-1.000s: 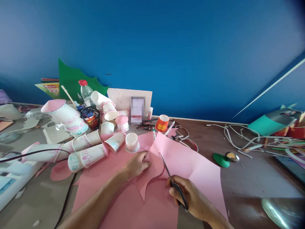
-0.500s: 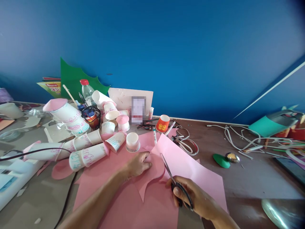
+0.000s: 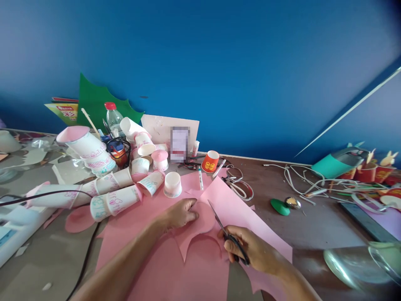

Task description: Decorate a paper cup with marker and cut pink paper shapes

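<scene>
My left hand (image 3: 181, 215) pinches a pink paper piece (image 3: 203, 219) between thumb and fingers. That piece has a rounded right edge and a sharp point at its lower end. In my right hand (image 3: 250, 248) is a pair of black-handled scissors (image 3: 238, 246), its blades pointing up and left along the curved edge. Beneath both hands lies a larger pink sheet (image 3: 150, 276), and a lighter pink sheet (image 3: 257, 225) spreads out to the right. A strip of pink paper (image 3: 261, 282) shows below my right wrist.
Drawn-on paper cups (image 3: 115, 202) lie and stand at left. A red cup (image 3: 210, 161), a marker (image 3: 200, 179) and coiled cables (image 3: 239, 186) sit behind the sheets. At right are a green paper disc (image 3: 280, 207) and a glass vessel (image 3: 347, 265). A blue wall (image 3: 234, 75) bounds the back.
The view has shifted slightly to the right. The scissors' handles have come closer together and the blades look more closed. My left hand keeps its grip, and a pink strip now shows under my right wrist.
</scene>
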The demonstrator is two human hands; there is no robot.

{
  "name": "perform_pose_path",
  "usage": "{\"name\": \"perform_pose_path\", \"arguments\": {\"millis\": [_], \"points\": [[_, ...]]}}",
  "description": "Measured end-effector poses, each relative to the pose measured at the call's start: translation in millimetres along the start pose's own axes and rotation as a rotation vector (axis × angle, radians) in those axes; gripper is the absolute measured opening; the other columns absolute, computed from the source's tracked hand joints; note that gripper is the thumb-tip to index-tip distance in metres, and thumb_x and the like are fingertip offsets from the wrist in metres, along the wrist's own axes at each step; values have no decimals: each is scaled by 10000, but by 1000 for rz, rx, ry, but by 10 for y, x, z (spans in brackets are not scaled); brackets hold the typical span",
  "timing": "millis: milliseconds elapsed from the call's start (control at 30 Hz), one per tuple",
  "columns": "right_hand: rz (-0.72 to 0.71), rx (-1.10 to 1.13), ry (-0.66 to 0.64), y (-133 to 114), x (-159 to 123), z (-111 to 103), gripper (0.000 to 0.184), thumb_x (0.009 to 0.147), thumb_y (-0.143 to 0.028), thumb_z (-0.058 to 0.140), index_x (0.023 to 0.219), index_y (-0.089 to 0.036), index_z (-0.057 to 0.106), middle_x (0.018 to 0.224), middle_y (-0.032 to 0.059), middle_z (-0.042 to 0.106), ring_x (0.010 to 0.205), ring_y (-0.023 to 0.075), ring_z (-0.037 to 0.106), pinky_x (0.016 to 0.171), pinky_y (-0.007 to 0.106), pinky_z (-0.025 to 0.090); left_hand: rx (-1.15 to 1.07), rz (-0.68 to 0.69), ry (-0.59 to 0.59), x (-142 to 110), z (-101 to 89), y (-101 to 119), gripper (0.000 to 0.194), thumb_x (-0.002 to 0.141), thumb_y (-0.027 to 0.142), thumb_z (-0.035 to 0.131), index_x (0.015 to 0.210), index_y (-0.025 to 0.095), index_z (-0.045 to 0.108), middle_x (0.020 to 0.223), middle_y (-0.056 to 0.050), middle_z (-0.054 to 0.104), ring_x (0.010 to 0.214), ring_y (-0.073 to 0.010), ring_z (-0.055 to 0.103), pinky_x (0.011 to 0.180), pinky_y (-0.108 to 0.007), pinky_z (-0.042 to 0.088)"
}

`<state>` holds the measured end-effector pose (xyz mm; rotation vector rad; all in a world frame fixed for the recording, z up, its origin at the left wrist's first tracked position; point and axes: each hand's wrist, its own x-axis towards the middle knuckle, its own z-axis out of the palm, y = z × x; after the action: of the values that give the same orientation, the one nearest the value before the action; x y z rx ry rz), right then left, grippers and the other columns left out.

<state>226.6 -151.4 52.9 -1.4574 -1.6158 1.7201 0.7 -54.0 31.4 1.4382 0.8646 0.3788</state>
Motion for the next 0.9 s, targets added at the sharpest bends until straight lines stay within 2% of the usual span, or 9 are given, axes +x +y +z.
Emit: {"name": "perform_pose_path", "arguments": {"millis": [200, 467, 567, 700, 800, 900], "points": [[-27, 2, 12, 34, 51, -15, 528, 800, -671, 543, 914, -156, 541, 612, -20, 559, 534, 112, 465, 507, 232, 342, -25, 22, -22, -3, 5, 12, 151, 641, 160, 520, 775, 169, 589, 737, -3, 617, 657, -165, 544, 575, -249, 388], [-135, 4, -16, 11, 151, -10, 502, 825, -667, 513, 754, -171, 498, 643, 10, 561, 587, 125, 484, 540, 249, 370, 48, 18, -3, 14, -32, 1, 190, 623, 147, 489, 788, 157, 584, 746, -3, 607, 645, -153, 523, 557, -245, 367], [-137, 7, -13, 41, 174, -12, 505, 827, -674, 503, 779, -172, 504, 634, 1, 544, 587, 128, 486, 549, 256, 382, 48, 9, -12, 22, -39, -27, 194, 634, 157, 494, 808, 160, 579, 743, 1, 595, 633, -145, 510, 543, -240, 356], [-138, 38, -29, 75, 189, -7, 541, 826, -692, 480, 871, -155, 519, 618, -10, 525, 574, 129, 482, 551, 256, 384, 117, -6, 33, 24, -38, -35, 118, 642, 168, 503, 753, 175, 545, 688, 25, 538, 590, -126, 452, 507, -231, 316], [-141, 19, -24, 64, 179, -12, 538, 824, -695, 477, 848, -159, 514, 604, -18, 503, 567, 125, 466, 541, 248, 380, 122, -17, 47, 17, -35, -18, 83, 645, 167, 507, 725, 180, 523, 682, 29, 523, 598, -125, 449, 512, -230, 318], [-131, -12, -19, 52, 167, -18, 538, 813, -704, 482, 831, -166, 510, 583, -40, 453, 549, 113, 411, 517, 236, 365, 85, -32, 7, 9, -35, -4, 118, 649, 163, 506, 762, 177, 537, 709, 27, 543, 614, -128, 466, 527, -232, 332]]}}
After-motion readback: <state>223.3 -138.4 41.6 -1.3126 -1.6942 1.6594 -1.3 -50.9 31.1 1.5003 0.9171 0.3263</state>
